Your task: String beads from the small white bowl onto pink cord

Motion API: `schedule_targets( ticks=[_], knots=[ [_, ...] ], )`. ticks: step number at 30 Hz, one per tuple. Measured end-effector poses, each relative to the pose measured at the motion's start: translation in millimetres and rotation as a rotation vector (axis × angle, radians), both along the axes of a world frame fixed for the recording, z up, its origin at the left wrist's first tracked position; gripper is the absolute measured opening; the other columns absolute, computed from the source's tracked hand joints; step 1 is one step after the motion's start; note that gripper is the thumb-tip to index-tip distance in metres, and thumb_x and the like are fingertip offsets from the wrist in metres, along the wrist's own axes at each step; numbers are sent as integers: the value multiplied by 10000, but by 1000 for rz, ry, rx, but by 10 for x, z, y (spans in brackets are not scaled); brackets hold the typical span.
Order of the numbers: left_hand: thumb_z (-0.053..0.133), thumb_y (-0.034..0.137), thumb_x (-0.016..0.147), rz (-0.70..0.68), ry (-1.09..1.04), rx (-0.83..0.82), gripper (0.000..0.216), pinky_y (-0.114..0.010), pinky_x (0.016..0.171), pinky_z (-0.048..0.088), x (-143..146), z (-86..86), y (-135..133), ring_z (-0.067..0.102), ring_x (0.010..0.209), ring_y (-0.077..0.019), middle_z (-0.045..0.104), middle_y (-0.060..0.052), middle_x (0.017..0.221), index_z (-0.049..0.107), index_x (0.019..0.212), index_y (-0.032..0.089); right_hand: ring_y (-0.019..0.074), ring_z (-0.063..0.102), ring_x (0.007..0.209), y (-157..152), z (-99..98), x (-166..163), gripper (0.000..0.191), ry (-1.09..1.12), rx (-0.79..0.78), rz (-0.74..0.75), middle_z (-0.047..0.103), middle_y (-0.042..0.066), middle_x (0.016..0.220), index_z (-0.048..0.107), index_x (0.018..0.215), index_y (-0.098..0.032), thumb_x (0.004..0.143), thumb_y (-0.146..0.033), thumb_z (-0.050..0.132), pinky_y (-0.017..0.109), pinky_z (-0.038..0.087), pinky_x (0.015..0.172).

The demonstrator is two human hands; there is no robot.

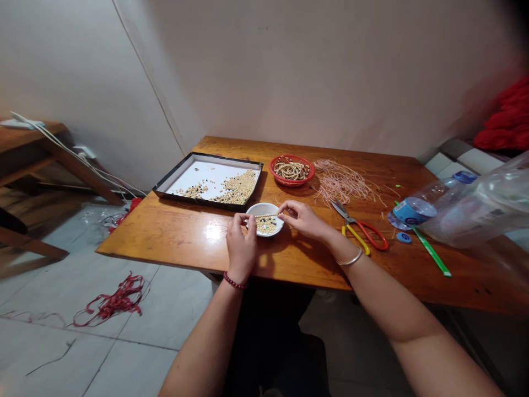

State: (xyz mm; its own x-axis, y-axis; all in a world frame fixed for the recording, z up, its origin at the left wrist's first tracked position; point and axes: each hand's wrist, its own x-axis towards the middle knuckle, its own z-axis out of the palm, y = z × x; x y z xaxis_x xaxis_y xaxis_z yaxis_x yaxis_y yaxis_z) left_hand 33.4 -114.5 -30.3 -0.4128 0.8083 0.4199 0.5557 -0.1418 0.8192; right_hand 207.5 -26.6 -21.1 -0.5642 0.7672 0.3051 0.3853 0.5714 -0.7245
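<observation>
A short strand of pale beads (268,215) is stretched level between my hands, above a small white bowl (264,208). My left hand (242,242) pinches its left end at the bowl's near left rim. At the other end, the fingertips of my right hand (303,218) are closed on the strand. Loose cream, dark and a few green beads (266,224) lie in the bowl. Behind it is a black-edged tray (198,172) with many more loose beads. A red basket (291,182) of finished-looking bead strands stands at the back.
Right of the basket lies a tangle of pink cords (343,181). Scissors with red and yellow handles (363,234), a blue cap (404,237), a plastic bottle (425,201), a green strip (432,253) and a clear bag (483,201) are to the right. Red ribbon (118,302) litters the floor.
</observation>
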Motion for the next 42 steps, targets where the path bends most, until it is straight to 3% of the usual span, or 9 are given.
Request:
schedule_targets(
  ticks=[5,13,18,20,23,28,31,36,42],
  knots=[
    [472,364,893,2,-4,-5,201,-290,722,408,-8,3,0,549,791,-177,603,-40,824,538,821,188,149,529,749,13,33,4,253,18,-10,52,601,34,798,582,798,-161,913,-318,420,265,386,697],
    [465,368,896,-5,5,-3,204,-297,736,407,-12,-5,15,542,803,-183,600,-41,830,542,827,192,153,534,773,121,-92,59,280,-92,56,-8,586,37,789,579,692,-177,887,-232,386,275,399,756],
    [467,368,894,-7,18,1,202,-300,737,406,-19,-2,15,540,803,-187,596,-41,822,541,822,195,178,562,836,139,-66,59,359,125,71,-174,621,61,818,622,735,-172,913,-276,329,313,410,815],
    [468,366,893,-8,25,2,200,-301,737,405,-18,4,9,539,801,-187,596,-40,819,540,816,195,176,571,811,109,-5,45,348,257,1,-181,629,65,844,613,797,-170,922,-359,348,310,436,764],
    [469,365,893,-15,39,7,199,-304,739,405,-10,11,-1,540,808,-188,601,-41,823,545,818,196,161,586,775,32,81,13,360,370,-191,-49,631,77,914,578,887,-170,915,-463,371,288,465,683],
    [464,379,896,-42,38,17,211,-301,744,414,3,11,-9,548,827,-189,606,-44,842,554,841,196,135,586,695,-69,80,-37,387,327,-370,108,620,74,924,542,996,-175,909,-516,379,273,475,644],
    [464,386,896,-50,33,14,220,-297,740,415,6,12,-11,550,832,-188,607,-45,847,560,850,194,123,536,632,-77,32,-53,412,278,-324,88,592,39,807,564,1019,-178,927,-508,336,259,447,607],
    [469,386,896,-54,45,9,220,-300,744,411,12,22,-17,546,839,-189,608,-44,850,560,849,192,158,551,787,-104,31,-61,391,168,-93,29,598,34,812,597,884,-181,944,-458,327,269,408,711],
    [470,379,895,-21,30,28,214,-299,756,416,9,2,-12,548,838,-185,607,-44,849,556,836,192,133,483,571,-200,95,-64,220,-68,107,-74,553,-9,646,571,908,-199,908,-381,447,250,302,556]
  ],
)
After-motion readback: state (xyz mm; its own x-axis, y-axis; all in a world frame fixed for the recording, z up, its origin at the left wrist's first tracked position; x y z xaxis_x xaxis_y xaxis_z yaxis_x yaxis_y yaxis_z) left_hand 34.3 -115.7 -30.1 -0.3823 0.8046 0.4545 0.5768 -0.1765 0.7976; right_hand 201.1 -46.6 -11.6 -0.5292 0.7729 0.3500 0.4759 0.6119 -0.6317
